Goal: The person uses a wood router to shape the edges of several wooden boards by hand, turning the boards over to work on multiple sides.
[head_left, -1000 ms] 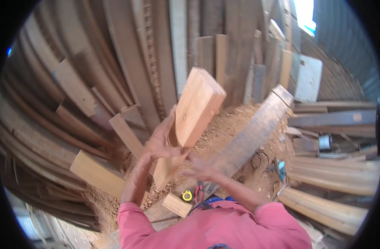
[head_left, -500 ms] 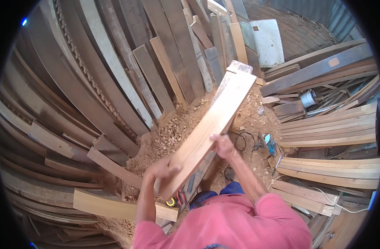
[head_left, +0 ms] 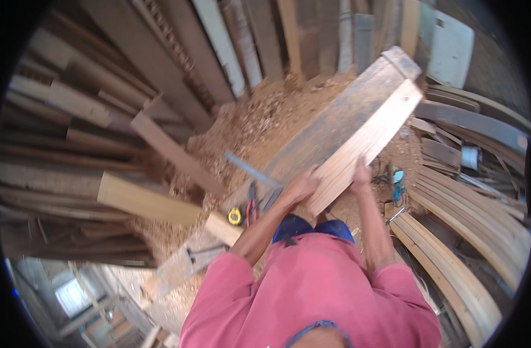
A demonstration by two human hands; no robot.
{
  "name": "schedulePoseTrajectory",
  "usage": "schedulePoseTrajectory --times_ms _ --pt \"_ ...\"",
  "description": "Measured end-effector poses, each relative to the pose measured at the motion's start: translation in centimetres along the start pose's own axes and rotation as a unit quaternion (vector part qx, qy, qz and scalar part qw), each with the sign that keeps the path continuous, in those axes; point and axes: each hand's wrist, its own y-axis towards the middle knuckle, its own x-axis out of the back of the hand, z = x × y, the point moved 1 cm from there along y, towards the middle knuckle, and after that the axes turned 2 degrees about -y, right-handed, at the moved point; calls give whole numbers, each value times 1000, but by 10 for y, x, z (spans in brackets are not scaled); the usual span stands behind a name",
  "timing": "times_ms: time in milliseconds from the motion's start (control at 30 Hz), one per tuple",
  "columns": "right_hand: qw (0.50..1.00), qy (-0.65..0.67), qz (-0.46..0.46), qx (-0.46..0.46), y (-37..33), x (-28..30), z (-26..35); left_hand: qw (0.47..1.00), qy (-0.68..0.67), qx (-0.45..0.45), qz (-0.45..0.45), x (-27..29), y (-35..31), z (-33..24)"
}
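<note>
Over sawdust, both hands' grip closes round pale plank [head_left: 367, 145].

The plank [head_left: 367, 145] gripped in both bare hands was pale, raw wood with a matt, fine-grained face. The long bench board [head_left: 329, 130] under it was grey, weathered wood, rough and dull. Loose sawdust [head_left: 259, 119] lay coarse and crumbly over the ground. The tape measure [head_left: 235, 216] looked like glossy yellow plastic. The shirt [head_left: 312, 290] was matt pink cloth. Curved slats [head_left: 451, 261] showed smoother, light wood.
</note>
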Motion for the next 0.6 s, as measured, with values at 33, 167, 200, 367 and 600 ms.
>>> schedulePoseTrajectory --times_ms 33,167,200,367,600 --pt "1000 -6 -2 -17 15 11 6 1000 -6 15 -9 -12 2 8" --pt "996 -82 -6 15 54 24 -11 978 -21 4 -208 -11 2 63" --pt "995 -100 -30 11 57 22 -18 967 94 15 -238 -10 -9 78" --pt "990 -117 -71 -18 64 7 -33 917 359 -49 -167 -10 -48 136" --pt "998 -51 -17 -15 62 -10 -31 925 326 -55 -185 -6 -77 168"
